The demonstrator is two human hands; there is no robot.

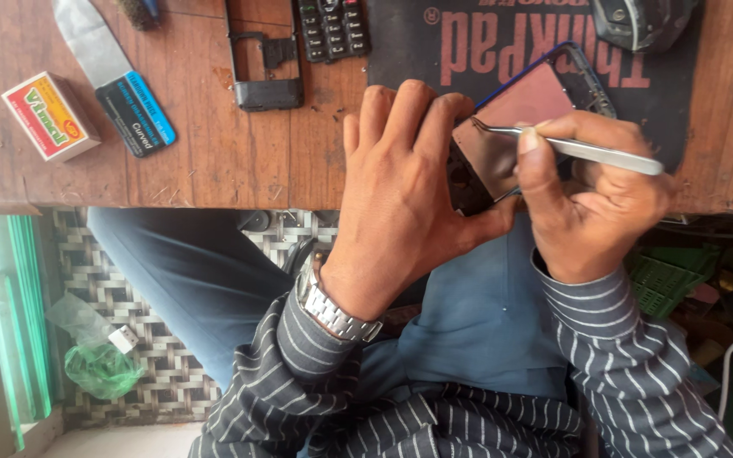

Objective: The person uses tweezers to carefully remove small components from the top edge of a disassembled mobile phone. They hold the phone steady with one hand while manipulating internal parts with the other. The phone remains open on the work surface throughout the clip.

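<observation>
My left hand [400, 187] wraps around an opened phone [519, 110] with a blue rim and a reddish-brown inner plate, holding it tilted over the desk's front edge. My right hand [591, 191] pinches metal tweezers [579, 151]. Their tips touch the phone's inner plate close to my left fingertips. A steel watch [331, 307] sits on my left wrist. Both sleeves are dark with thin white stripes.
On the wooden desk [214, 161] lie a black phone frame [265, 59], a keypad [332, 27], a blade in a blue-labelled sleeve [120, 80], a small red and yellow box [51, 114] and a dark mat [417, 42]. Below are a woven floor and a green plastic bag [99, 365].
</observation>
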